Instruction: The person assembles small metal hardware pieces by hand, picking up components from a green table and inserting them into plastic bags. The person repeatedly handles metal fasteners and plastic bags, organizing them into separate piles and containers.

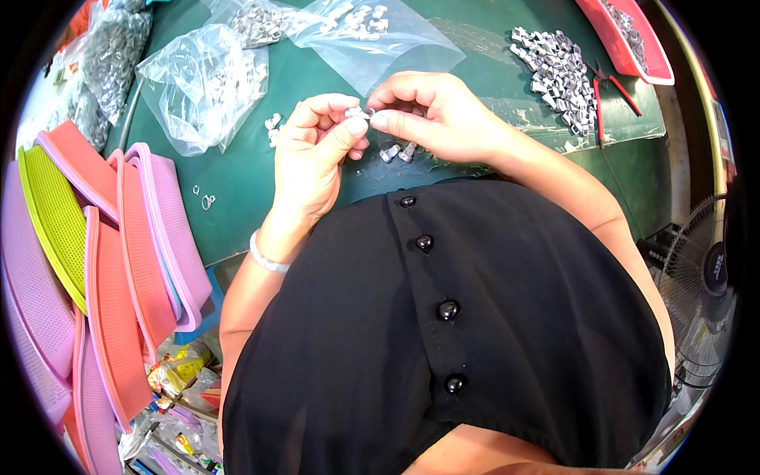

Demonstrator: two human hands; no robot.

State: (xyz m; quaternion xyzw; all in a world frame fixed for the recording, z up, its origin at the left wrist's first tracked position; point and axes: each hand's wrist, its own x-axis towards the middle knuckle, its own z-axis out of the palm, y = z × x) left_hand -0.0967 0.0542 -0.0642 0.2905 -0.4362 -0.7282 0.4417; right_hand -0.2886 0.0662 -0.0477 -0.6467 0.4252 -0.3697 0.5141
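Both hands meet over the green table (pixel 475 47), fingertips almost touching. My left hand (pixel 313 150) pinches a small whitish plastic fitting (pixel 354 113) between thumb and forefinger. At its right end, my right hand (pixel 443 115) closes thumb and fingers on a small grey ring-like piece (pixel 368 114); whether the two pieces are joined I cannot tell. Just below my right fingers lie a couple of grey fittings (pixel 398 153). A few white pieces (pixel 273 129) rest left of my left hand.
Clear bags of white parts (pixel 178 95) (pixel 396 47) lie behind the hands. At right are a heap of grey fittings (pixel 558 83), red-handled pliers (pixel 600 111) and a red basket (pixel 661 77). Stacked plastic baskets (pixel 119 317) stand left; a fan (pixel 697 277) stands right.
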